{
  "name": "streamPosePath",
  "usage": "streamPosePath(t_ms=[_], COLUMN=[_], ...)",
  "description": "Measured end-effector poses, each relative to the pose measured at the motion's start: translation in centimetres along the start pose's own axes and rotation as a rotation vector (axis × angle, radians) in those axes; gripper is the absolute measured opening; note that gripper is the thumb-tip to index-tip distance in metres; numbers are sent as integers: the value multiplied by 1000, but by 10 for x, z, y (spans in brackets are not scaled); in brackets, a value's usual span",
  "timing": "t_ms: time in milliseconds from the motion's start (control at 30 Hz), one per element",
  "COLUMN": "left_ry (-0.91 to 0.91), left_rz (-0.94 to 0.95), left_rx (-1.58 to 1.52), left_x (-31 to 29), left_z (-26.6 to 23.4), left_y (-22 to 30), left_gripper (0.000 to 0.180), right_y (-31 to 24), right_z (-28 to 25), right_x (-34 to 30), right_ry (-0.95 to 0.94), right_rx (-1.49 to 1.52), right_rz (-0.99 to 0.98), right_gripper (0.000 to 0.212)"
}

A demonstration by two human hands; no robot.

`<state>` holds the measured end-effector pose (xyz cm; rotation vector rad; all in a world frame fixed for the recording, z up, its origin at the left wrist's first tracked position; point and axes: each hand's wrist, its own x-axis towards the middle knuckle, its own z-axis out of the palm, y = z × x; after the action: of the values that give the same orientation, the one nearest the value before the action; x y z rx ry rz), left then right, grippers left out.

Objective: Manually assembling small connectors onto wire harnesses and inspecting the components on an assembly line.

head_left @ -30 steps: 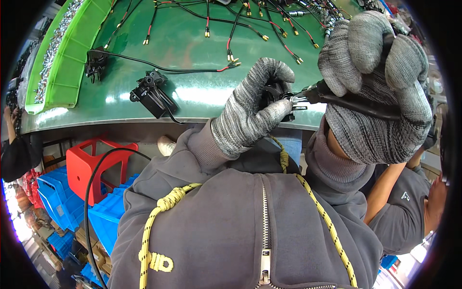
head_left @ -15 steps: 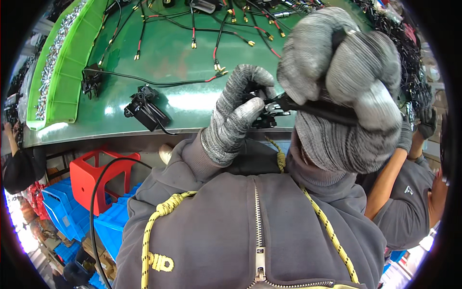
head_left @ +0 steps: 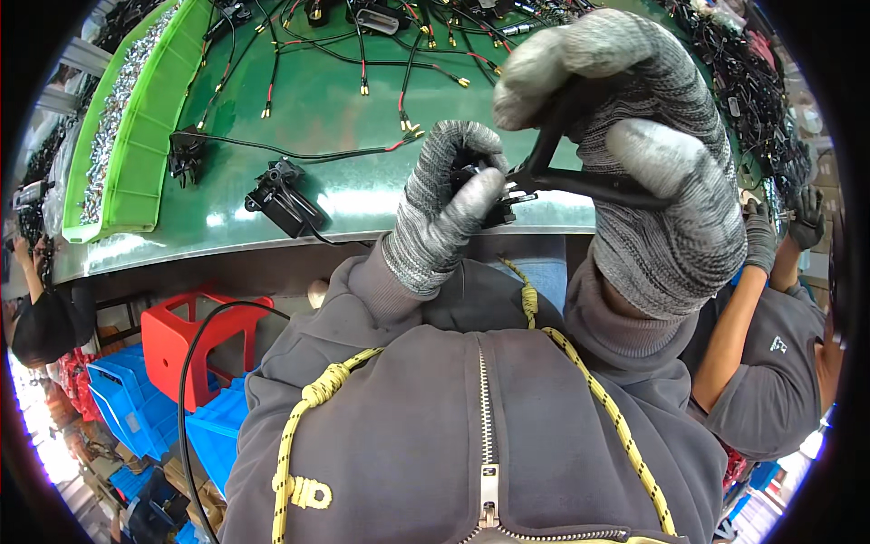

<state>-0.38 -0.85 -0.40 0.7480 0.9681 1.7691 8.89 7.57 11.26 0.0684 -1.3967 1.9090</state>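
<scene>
Both my hands wear grey knitted gloves. In front of my chest, my left hand (head_left: 435, 213) pinches a small black part (head_left: 499, 214) between thumb and fingers; the fingers hide most of it. Black-handled pliers (head_left: 594, 184) reach from my right hand (head_left: 680, 181) to that part, their handles spread in a V. The upper handle lies under my bent fingers and the lower one by my thumb. The jaws meet the black part, though their grip on it is hard to see. Left of my hands, a black clamp-like assembly (head_left: 285, 199) with a cable rests on the green table (head_left: 353, 195).
A green bin (head_left: 136, 118) of small metal pieces stands along the left. Black cables with red sections and gold-coloured ends (head_left: 405, 120) spread across the far side. A red stool (head_left: 186, 349) and blue crates (head_left: 136, 399) are below left. Another person's gloved hand (head_left: 806, 218) works at right.
The pliers' handles have spread apart, and my right hand's fingers have opened out with them. My left hand keeps its pinch on the black part. The whole view has shifted slightly.
</scene>
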Motion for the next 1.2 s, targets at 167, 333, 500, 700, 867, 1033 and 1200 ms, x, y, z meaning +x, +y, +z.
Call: streamPosePath(t_ms=[167,333,500,700,867,1033,1200], left_ry=[-52,-42,-40,59,6,-51,21], left_rz=[23,61,-9,-6,-6,274,139], left_rx=[-61,-55,-118,-141,-85,460,63], left_x=[4,10,2,1,9,8,0], left_z=[5,11,-1,-6,-4,-19,4], left_y=[-1,-4,-9,-8,-9,-42,-14], left_gripper=[27,31,32,30,28,21,18], right_y=[-1,-6,-5,19,0,4,-1], right_z=[-16,-32,-20,-48,-56,-41,-34], right_x=[-5,5,-6,-3,26,24,13], right_ry=[-21,-249,-114,-18,-618,-599,-507], right_rx=[-75,-1,-249,-185,-68,-54,-98], right_rz=[-77,32,72,12,230,165,148], right_gripper=[38,26,14,15,18,17,20])
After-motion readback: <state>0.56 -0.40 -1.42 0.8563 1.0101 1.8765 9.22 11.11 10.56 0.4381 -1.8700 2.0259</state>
